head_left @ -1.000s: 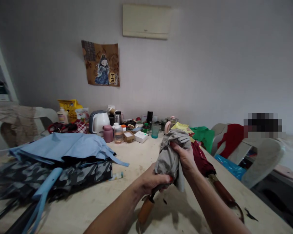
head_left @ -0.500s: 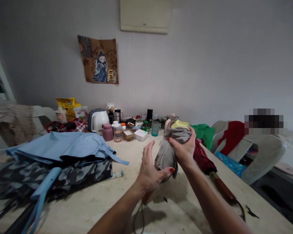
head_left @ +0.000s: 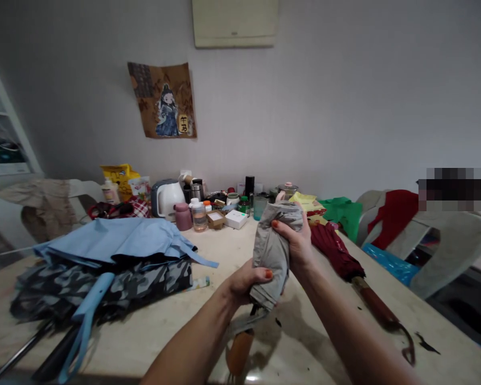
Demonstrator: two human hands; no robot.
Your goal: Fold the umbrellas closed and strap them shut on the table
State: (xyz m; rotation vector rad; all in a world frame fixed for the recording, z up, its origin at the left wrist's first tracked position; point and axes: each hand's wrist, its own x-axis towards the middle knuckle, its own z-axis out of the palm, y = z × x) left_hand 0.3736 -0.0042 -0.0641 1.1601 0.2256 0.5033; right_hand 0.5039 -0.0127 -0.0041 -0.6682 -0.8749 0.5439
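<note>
A grey folding umbrella, its cloth bunched around the shaft, is held over the table between both hands. My left hand wraps around its lower part, thumb across the cloth. My right hand grips the upper part from the right side. The brown wooden handle points down toward me, with a grey strap near it. Right of my hands lies a dark red umbrella with a brown handle. On the left, a light blue umbrella rests on a camouflage umbrella.
Along the back of the table stand a white kettle, a pink jar, bottles, a white box and a teal cup. A green bag is at the right edge, near chairs. A blurred person appears far right.
My left hand has closed from open fingers onto the umbrella's lower part. The cloth looks tighter and more upright, and the handle shows more. The view has shifted slightly.
</note>
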